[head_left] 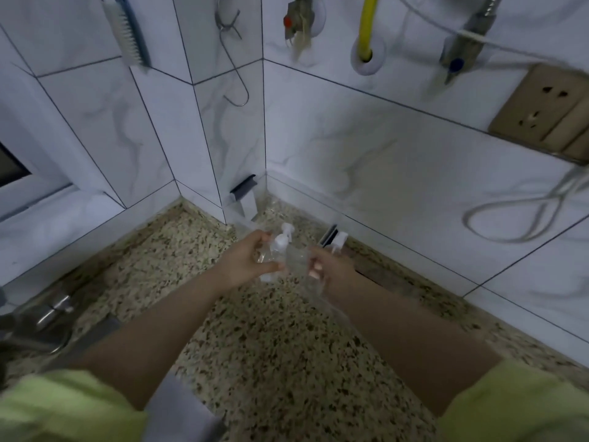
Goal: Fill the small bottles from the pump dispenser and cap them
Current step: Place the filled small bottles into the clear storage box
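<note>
Gripping a clear bag (299, 266) between them, the left hand (251, 260) and right hand (331, 269) close on its film above the counter (287, 362). Small bottles (280, 242) with white caps show through it beside the left fingers. Blurred, slippery film may slip, dropping bottles; no dispenser is identifiable beyond.

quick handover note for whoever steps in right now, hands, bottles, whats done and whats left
Left hand: closed on a clear plastic bag with small bottles inside, white pump tops showing.
Right hand: gripping the same bag from the other side.
Both hold it just above the speckled counter, near the tiled corner.
Done: nothing visibly filled or capped; the picture is blurred.
Left: take the bottles out, fill them, cap them. No large pump dispenser is clearly visible.
</note>
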{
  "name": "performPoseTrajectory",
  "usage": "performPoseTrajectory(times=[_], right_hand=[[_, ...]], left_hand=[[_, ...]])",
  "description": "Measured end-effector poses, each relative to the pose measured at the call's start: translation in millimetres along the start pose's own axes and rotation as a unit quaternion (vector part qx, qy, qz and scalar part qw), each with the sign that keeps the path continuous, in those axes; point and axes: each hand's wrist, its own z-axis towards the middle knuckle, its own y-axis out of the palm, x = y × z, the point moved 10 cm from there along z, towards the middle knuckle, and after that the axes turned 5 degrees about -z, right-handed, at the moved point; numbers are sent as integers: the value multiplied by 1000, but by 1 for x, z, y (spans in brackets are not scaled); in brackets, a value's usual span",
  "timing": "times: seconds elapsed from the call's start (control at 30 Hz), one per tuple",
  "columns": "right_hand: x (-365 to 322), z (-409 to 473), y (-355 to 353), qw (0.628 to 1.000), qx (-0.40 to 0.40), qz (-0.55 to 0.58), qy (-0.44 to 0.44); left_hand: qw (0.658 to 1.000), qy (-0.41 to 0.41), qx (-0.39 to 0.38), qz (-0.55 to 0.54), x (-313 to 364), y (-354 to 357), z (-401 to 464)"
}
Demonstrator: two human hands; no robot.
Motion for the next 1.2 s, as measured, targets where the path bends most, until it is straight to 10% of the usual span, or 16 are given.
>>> performPoseTrajectory(times=[0.63, 0.87, 1.2], right_hand=[[0, -5, 0, 986, 151, 65, -1], [-7, -40, -19, 983, 151, 105, -21], [26, -101, -96, 976, 154, 149, -28]], left_hand=[[996, -16, -26, -87, -21, -18, 13], [988, 61, 98, 104, 21, -49, -13], [993, 72, 45, 82, 90, -8, -57]])
